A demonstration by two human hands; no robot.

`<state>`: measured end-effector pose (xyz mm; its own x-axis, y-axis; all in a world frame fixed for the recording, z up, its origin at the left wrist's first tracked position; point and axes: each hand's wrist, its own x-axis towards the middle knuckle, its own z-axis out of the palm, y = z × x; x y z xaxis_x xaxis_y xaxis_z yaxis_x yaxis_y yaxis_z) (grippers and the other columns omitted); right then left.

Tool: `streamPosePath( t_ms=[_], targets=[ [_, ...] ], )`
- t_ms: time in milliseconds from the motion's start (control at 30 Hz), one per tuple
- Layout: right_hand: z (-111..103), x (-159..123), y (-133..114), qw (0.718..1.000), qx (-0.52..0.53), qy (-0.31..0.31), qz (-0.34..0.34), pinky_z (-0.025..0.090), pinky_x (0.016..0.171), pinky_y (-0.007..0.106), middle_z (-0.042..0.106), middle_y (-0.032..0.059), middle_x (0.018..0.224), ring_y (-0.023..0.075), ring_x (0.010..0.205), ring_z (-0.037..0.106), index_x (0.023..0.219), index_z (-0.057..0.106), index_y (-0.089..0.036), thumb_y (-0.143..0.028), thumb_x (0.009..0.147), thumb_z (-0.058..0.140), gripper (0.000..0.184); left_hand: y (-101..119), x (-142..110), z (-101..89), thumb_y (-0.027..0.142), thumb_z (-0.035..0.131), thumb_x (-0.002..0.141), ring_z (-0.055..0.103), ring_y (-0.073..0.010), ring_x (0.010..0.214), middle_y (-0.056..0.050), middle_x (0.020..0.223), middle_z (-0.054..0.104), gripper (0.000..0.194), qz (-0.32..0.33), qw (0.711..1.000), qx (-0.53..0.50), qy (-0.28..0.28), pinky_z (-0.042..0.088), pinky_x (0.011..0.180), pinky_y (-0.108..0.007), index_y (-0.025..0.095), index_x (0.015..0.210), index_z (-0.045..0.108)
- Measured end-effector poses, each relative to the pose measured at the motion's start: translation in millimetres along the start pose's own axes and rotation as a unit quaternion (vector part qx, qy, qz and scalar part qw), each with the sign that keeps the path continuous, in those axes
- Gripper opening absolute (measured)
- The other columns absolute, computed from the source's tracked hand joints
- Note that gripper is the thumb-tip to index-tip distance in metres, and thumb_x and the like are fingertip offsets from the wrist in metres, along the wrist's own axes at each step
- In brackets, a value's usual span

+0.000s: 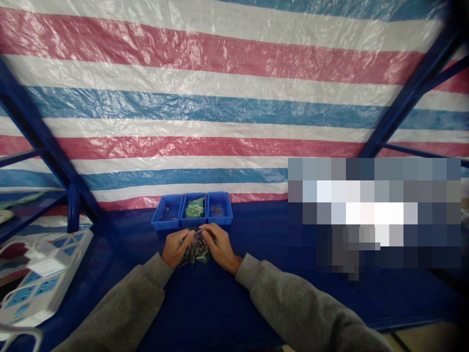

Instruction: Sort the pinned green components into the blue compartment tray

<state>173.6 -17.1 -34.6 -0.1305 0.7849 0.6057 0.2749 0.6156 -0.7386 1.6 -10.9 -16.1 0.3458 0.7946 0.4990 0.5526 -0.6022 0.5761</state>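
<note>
My left hand (176,246) and my right hand (221,245) are close together over the table, fingers curled in a pinch. A slim pale rod (199,231) spans the gap between their fingertips, and both hands appear to hold it; its exact kind is too small to tell. Just beneath lies a pile of thin metal rods (198,247) with some green bits, seemingly on clear plastic. Behind the hands stand three blue bins in a row. The left bin (161,224) has a few thin rods, the middle bin (188,221) green-and-white packets, the right bin (220,221) small thin pieces.
A white power strip (51,293) with blue sockets and white cables lies along the left side of the blue table (205,308). Blue metal frame posts (73,208) and a striped plastic sheet (220,110) enclose the back. A pixelated patch hides the right side.
</note>
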Motion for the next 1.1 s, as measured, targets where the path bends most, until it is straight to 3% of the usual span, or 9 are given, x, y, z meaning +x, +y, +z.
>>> streamPosePath(
  t_ms=[100, 300, 433, 567, 667, 767, 900, 1100],
  targets=[
    [-0.2, 0.6, -0.8, 1.000, -0.008, -0.013, -0.011, 0.040, 0.066, 0.025, 0.057, 0.0022, 0.077, 0.0137, 0.071, 0.053, 0.087, 0.063, -0.019, -0.029, 0.091, 0.044, 0.021, -0.9, -0.2, 0.8, 0.029, 0.040, 0.092, 0.050, -0.0081, 0.050, 0.003, 0.050, 0.050, 0.041, -0.013, 1.000, -0.003, -0.001, 0.038, 0.058, -0.020, 0.015, 0.055, 0.051],
    [-0.3, 0.2, -1.5, 0.999, -0.021, -0.027, -0.012, 0.039, 0.065, 0.024, 0.056, 0.0014, 0.076, 0.0126, 0.068, 0.051, 0.088, 0.061, -0.018, -0.028, 0.090, 0.047, 0.018, 1.1, 0.7, -0.3, 0.029, 0.036, 0.093, 0.050, -0.0077, 0.048, 0.003, 0.049, 0.051, 0.043, -0.035, 0.999, -0.028, 0.000, 0.038, 0.056, -0.020, 0.015, 0.054, 0.050],
    [0.9, 0.0, 1.1, 0.999, -0.026, -0.026, -0.015, 0.038, 0.065, 0.023, 0.055, 0.0009, 0.073, 0.0121, 0.069, 0.051, 0.078, 0.058, -0.018, -0.028, 0.093, 0.042, 0.024, 2.0, 0.7, -1.2, 0.027, 0.035, 0.093, 0.050, -0.0081, 0.047, 0.003, 0.048, 0.050, 0.042, -0.025, 0.999, -0.035, 0.001, 0.039, 0.056, -0.020, 0.016, 0.056, 0.051],
    [1.9, -1.1, 5.5, 0.999, -0.044, -0.027, -0.012, 0.036, 0.063, 0.023, 0.050, -0.0007, 0.066, 0.0115, 0.064, 0.049, 0.068, 0.052, -0.018, -0.028, 0.096, 0.033, 0.035, -2.8, 0.2, 0.7, 0.028, 0.044, 0.089, 0.056, -0.0097, 0.056, 0.001, 0.067, 0.062, 0.021, -0.012, 0.998, -0.042, 0.040, 0.044, 0.060, -0.020, 0.015, 0.084, 0.060],
    [2.7, -2.2, 8.4, 0.998, -0.052, -0.027, -0.010, 0.035, 0.061, 0.023, 0.049, -0.0013, 0.063, 0.0110, 0.061, 0.048, 0.065, 0.049, -0.018, -0.030, 0.096, 0.031, 0.037, -6.4, 1.0, 3.0, 0.030, 0.053, 0.084, 0.059, -0.0117, 0.067, -0.002, 0.085, 0.065, 0.023, 0.006, 0.997, -0.031, 0.064, 0.046, 0.065, -0.022, 0.017, 0.102, 0.057],
    [3.4, -2.5, 9.6, 0.998, -0.054, -0.025, -0.001, 0.033, 0.059, 0.023, 0.047, -0.0020, 0.060, 0.0105, 0.058, 0.047, 0.061, 0.047, -0.018, -0.031, 0.096, 0.031, 0.041, -6.5, 2.3, 3.7, 0.029, 0.050, 0.087, 0.059, -0.0124, 0.070, -0.002, 0.078, 0.063, 0.017, 0.034, 0.999, 0.000, 0.041, 0.045, 0.069, -0.022, 0.017, 0.085, 0.061],
    [2.6, -1.8, 6.2, 0.999, -0.039, -0.026, 0.018, 0.034, 0.059, 0.023, 0.049, -0.0019, 0.057, 0.0102, 0.055, 0.048, 0.057, 0.048, -0.018, -0.032, 0.096, 0.030, 0.045, -4.7, 2.5, 2.5, 0.029, 0.046, 0.089, 0.055, -0.0109, 0.061, 0.000, 0.064, 0.057, 0.024, 0.036, 0.999, 0.025, 0.033, 0.042, 0.064, -0.022, 0.016, 0.073, 0.059],
    [1.2, -2.1, -0.7, 0.999, -0.014, 0.009, 0.029, 0.038, 0.061, 0.023, 0.057, 0.0006, 0.074, 0.0121, 0.064, 0.051, 0.087, 0.059, -0.018, -0.032, 0.089, 0.047, 0.019, -2.6, 1.1, 1.2, 0.030, 0.045, 0.089, 0.051, -0.0093, 0.053, 0.003, 0.054, 0.052, 0.032, 0.011, 0.998, 0.036, 0.041, 0.039, 0.059, -0.021, 0.016, 0.063, 0.056]
  ],
)
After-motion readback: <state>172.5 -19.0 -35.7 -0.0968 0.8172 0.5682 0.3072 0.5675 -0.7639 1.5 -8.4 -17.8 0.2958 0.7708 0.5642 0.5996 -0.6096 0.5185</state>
